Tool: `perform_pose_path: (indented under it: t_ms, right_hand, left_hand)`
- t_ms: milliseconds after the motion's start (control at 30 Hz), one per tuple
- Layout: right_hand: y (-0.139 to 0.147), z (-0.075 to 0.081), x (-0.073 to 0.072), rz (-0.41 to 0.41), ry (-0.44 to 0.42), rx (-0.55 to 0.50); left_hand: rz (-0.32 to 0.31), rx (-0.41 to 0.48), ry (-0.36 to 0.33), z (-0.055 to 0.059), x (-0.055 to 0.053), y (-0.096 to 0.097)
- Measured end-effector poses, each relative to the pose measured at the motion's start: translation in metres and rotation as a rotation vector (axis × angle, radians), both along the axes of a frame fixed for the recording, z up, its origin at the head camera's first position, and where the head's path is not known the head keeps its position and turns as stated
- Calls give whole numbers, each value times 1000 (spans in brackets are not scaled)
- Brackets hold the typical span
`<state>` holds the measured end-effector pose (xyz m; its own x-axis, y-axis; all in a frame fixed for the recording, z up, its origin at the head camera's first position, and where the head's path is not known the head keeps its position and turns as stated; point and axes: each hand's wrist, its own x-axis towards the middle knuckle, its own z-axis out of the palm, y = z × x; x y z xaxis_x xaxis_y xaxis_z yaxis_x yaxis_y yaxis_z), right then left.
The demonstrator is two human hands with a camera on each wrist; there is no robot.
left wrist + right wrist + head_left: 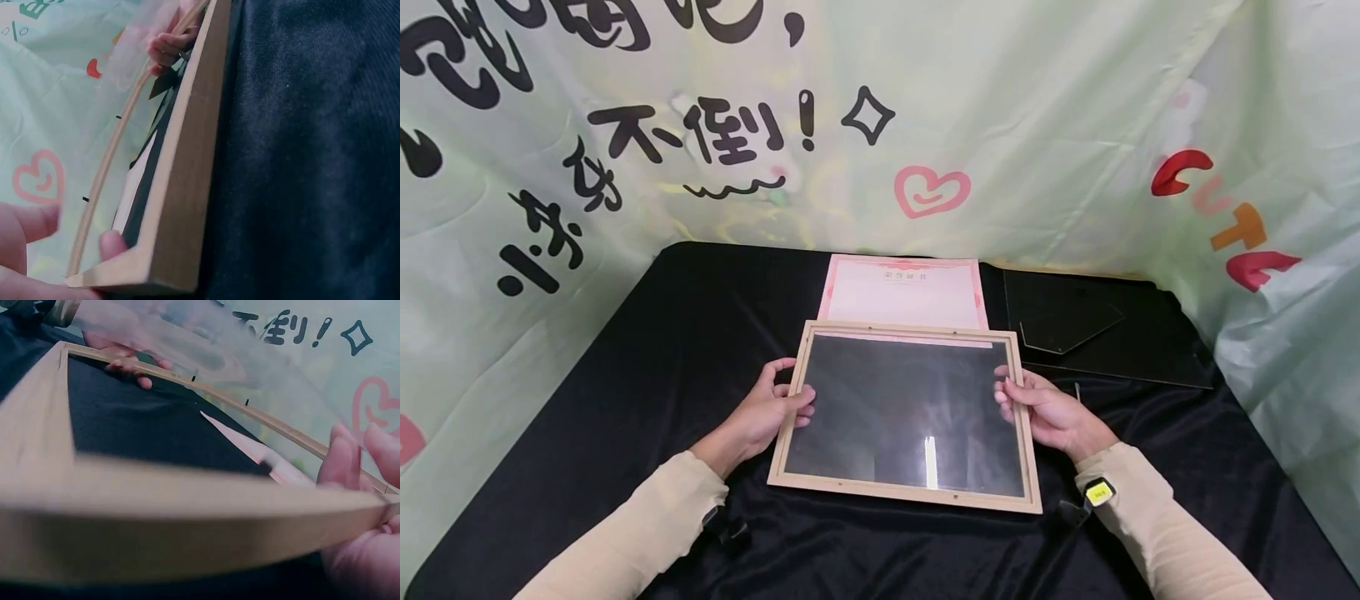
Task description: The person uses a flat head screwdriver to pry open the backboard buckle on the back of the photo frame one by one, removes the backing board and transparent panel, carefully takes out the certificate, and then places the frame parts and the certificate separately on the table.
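Observation:
A light wooden picture frame (904,492) is held tilted over the black cloth, with a clear pane (895,408) inside it that reflects a bright strip of light. My left hand (763,417) grips the frame's left side, thumb in front and some fingertips showing through the pane. On the opposite side my right hand (1052,412) holds the right edge, its thumb over the wood and its fingers behind. In the right wrist view, fingers (340,456) reach past the wooden edge beside the clear sheet. Behind the frame lies a pink-bordered certificate (902,296), its lower part overlapped by the frame.
A black backing board (1142,350) with a stand flap (1067,325) lies at the back right. Black cloth (647,400) covers the table. Printed fabric (1037,150) hangs along the back and sides. A device with a lit yellow screen (1100,493) is on my right wrist.

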<state>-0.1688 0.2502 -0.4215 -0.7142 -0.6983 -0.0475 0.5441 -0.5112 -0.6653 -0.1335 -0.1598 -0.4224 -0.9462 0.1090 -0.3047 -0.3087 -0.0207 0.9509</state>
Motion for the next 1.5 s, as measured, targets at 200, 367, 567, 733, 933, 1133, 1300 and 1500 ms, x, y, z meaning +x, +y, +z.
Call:
perform_pose_path:
  t_ms: [200, 367, 567, 733, 933, 1133, 1300, 1500]
  right_hand:
    - [2, -2, -1, -15, -23, -1]
    - [1, 1, -2, -114, -54, 172]
    - [-1, 14, 2, -213, -35, 425]
    - [-5, 27, 7, -267, 120, 700]
    - [-14, 38, 15, -258, 257, 905]
    - [-21, 43, 16, -285, 294, 983]
    - [-22, 50, 15, -302, 288, 920]
    - [-33, 54, 12, -218, 302, 861]
  left_hand:
    - [-25, 37, 0, 3, 1, -1]
    - [-20, -30, 36, 4, 1, 1]
    - [21, -160, 100, 8, 2, 7]
    - [63, -213, 147, 12, 4, 7]
    - [29, 17, 85, 15, 4, 3]
    - [-22, 199, 74, 18, 3, -3]
    - [-38, 285, 135, 24, 1, -13]
    - [-25, 356, 163, 36, -5, -31]
